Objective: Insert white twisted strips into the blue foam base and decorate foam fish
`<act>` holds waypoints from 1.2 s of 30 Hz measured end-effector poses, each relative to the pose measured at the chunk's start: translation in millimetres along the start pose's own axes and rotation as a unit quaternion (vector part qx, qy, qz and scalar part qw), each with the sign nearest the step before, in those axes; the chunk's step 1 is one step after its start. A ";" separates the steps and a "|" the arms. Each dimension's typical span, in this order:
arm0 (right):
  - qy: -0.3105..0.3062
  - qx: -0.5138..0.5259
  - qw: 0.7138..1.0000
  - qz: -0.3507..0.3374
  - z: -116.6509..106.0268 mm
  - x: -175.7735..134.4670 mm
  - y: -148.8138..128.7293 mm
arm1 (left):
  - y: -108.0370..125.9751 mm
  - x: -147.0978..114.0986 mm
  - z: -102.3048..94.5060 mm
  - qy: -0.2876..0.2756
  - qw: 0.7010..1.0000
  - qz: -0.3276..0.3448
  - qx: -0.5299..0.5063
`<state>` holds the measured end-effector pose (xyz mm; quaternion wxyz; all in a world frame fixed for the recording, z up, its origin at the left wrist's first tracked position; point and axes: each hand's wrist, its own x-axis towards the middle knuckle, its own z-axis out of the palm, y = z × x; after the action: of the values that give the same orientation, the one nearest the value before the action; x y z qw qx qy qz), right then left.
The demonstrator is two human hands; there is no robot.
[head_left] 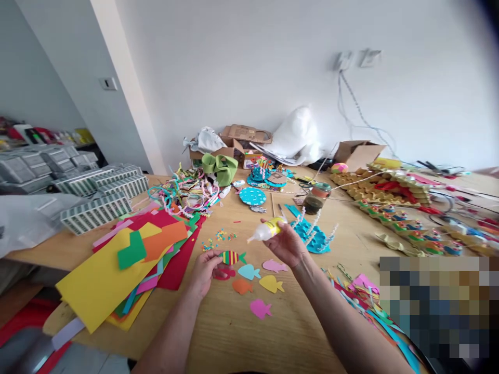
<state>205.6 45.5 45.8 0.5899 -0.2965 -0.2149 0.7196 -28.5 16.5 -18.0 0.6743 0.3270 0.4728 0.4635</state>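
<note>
My left hand [205, 271] pinches the edge of a green paper fish [231, 257] with red and yellow stripes, just above the table. My right hand [287, 245] is closed round a glue bottle [270, 228] with a yellow label, its nozzle tilted down and left over the fish. On the wood below lie plain cut-out fish: a light blue fish [248, 271], an orange fish [242, 285], a yellow fish [270, 283], a pink fish [260, 309] and a lilac fish [274, 266]. A red fish [223, 274] is partly covered by my left hand.
Coloured sheets [113, 275] are stacked at left. Small paper bits [220, 238] lie beyond my left hand. Behind my right hand stand a blue egg-carton piece [317, 239] with twisted stems and a jar [316, 198]. Paper strips [370, 306] lie at right, near yellow egg cartons [382, 189].
</note>
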 end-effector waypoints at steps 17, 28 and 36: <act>-0.011 -0.639 0.709 -0.299 47.0 -28.8 24.5 | -0.6 1.2 -2.6 -0.031 0.999 0.016 0.005; -0.056 -0.656 0.680 -0.323 44.1 -25.9 37.3 | 5.2 -5.6 2.4 -0.030 0.999 0.012 -0.004; -0.086 -0.668 0.651 -0.351 48.1 -27.3 40.5 | 0.4 -4.0 0.8 -0.036 0.999 0.018 0.007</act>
<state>147.2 12.2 59.1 0.4201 -0.4497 -0.7752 0.1430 -28.4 12.9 -16.1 0.6799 0.3570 0.4457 0.4600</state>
